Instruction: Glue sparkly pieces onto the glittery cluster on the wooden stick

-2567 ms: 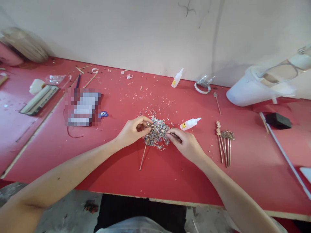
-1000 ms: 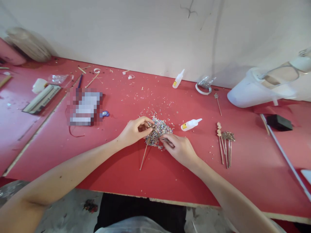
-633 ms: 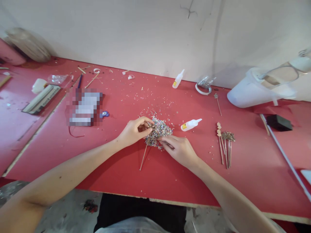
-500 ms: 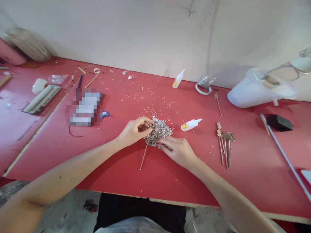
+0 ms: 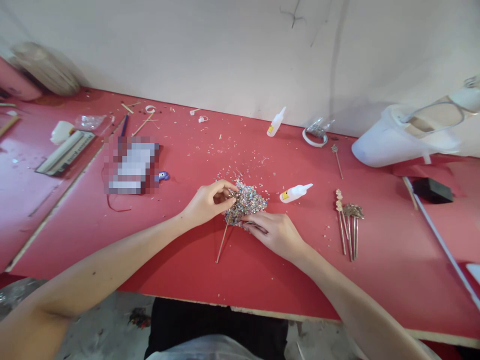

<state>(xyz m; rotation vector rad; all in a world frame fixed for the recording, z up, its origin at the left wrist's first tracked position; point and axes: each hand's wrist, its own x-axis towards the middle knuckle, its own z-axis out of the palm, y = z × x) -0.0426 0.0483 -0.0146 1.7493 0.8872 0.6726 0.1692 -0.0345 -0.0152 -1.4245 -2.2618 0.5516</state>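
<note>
My left hand is closed in a pinch on the ornamented top of a thin hair stick, whose brown shaft slants down toward the table's front edge. Right beside it lies a heap of glittering, multicoloured rhinestones. At the heap's lower right edge rests my right hand, its fingers closed together. A thin dark line shows between those fingers, but what it is I cannot make out. To the right of the heap a small white glue bottle with a yellow label lies on its side.
Several finished-looking hair sticks lie at right, with a single one farther back. Behind are another glue bottle, a tape roll and a white jug. A blurred-out rectangular object lies left on the red table.
The whole view has shifted very slightly. Both hands keep their places at the rhinestone heap, and the hair stick stays in my left hand.
</note>
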